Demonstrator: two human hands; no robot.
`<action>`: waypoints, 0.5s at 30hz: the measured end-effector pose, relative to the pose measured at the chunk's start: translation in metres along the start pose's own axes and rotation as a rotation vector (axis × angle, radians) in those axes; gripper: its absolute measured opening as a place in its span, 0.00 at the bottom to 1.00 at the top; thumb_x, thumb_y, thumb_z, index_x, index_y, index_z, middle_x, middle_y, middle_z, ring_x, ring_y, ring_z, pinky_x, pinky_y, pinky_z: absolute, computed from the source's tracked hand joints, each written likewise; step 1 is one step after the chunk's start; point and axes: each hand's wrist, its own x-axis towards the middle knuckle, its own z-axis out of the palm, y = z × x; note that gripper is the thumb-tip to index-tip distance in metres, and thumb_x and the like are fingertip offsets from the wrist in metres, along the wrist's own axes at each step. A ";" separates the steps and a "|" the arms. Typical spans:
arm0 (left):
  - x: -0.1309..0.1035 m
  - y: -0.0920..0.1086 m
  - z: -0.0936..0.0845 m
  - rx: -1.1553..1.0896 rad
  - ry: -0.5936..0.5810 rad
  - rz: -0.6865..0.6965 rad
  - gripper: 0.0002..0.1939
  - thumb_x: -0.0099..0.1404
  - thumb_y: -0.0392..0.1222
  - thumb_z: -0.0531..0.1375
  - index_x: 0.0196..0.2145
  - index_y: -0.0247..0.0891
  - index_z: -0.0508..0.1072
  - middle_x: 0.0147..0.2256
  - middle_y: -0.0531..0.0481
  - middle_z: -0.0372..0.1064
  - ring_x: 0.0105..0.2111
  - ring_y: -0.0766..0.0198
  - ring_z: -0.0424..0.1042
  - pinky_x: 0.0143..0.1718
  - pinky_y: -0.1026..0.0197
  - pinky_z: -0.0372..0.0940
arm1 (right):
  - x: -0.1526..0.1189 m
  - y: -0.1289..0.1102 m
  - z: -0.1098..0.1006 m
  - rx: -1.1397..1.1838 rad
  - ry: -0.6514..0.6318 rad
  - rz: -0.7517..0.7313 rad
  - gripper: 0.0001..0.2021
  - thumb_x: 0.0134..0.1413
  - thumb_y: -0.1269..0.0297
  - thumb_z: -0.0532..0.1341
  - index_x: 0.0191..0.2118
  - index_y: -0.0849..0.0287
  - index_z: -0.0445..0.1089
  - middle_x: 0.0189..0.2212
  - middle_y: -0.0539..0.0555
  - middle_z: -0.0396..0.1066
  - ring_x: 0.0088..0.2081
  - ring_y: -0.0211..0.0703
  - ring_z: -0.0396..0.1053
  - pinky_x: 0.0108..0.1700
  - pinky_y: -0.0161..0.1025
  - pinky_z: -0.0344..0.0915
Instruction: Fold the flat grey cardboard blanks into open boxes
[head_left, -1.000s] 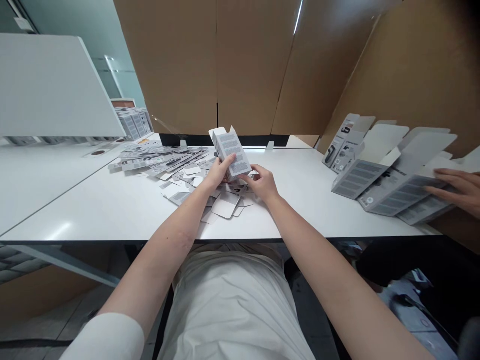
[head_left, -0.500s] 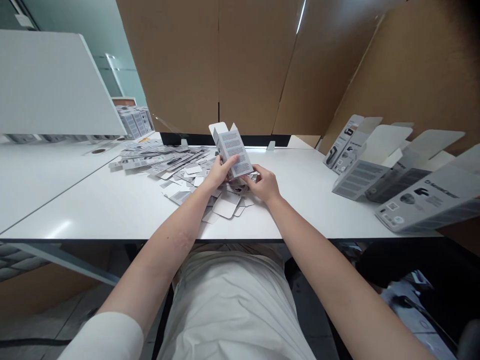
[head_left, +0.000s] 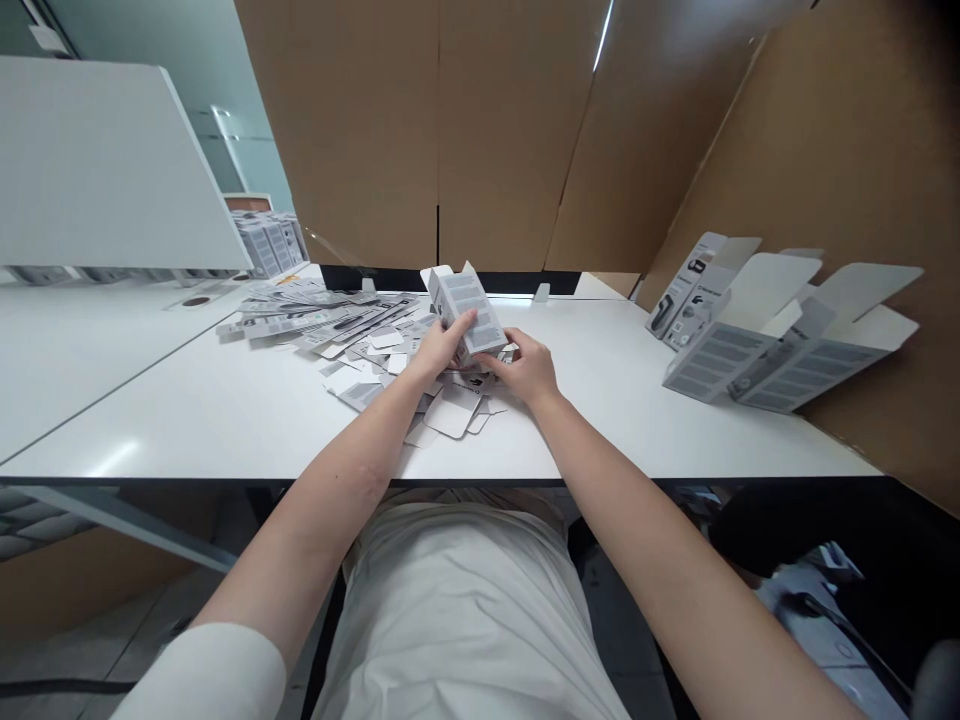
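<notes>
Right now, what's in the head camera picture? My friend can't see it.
A person's left hand and right hand hold a printed carton, top flaps open, above piled flattened cartons on a white table; more open cartons stand at right.

Legible text: none. Print on held carton (head_left: 471,308), centre, and open-flapped cartons (head_left: 784,348), 3 o'clock: too small.

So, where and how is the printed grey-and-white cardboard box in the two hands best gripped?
Probably by the side walls of the printed grey-and-white cardboard box, from the near side: those walls are flat, while thin white flaps stand open at the far end. The left hand grips its body; the right hand touches its near end.
</notes>
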 end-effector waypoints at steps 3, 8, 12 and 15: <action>0.000 -0.003 0.001 -0.005 -0.036 0.007 0.48 0.64 0.81 0.76 0.64 0.39 0.80 0.45 0.38 0.85 0.44 0.41 0.88 0.49 0.38 0.85 | -0.001 0.000 -0.001 -0.045 0.015 0.005 0.29 0.63 0.30 0.75 0.50 0.52 0.83 0.44 0.55 0.86 0.34 0.50 0.75 0.42 0.46 0.68; -0.003 0.001 0.001 0.029 -0.020 0.161 0.43 0.64 0.74 0.78 0.63 0.41 0.79 0.55 0.37 0.86 0.54 0.40 0.87 0.57 0.39 0.84 | -0.001 0.002 -0.001 0.018 -0.023 0.024 0.33 0.57 0.28 0.78 0.53 0.51 0.83 0.48 0.56 0.86 0.37 0.52 0.77 0.43 0.48 0.72; -0.011 0.012 0.001 0.043 -0.063 0.351 0.36 0.63 0.65 0.81 0.59 0.42 0.80 0.62 0.38 0.84 0.64 0.39 0.83 0.66 0.40 0.78 | 0.001 0.005 0.003 0.204 -0.089 0.028 0.49 0.48 0.23 0.80 0.67 0.49 0.78 0.60 0.60 0.83 0.41 0.55 0.79 0.40 0.50 0.77; -0.014 0.016 -0.001 0.051 -0.099 0.399 0.34 0.63 0.63 0.81 0.58 0.43 0.80 0.61 0.40 0.85 0.64 0.40 0.83 0.67 0.40 0.77 | 0.001 0.004 0.003 0.283 -0.116 0.035 0.55 0.45 0.21 0.81 0.72 0.48 0.75 0.63 0.61 0.82 0.41 0.53 0.78 0.38 0.49 0.77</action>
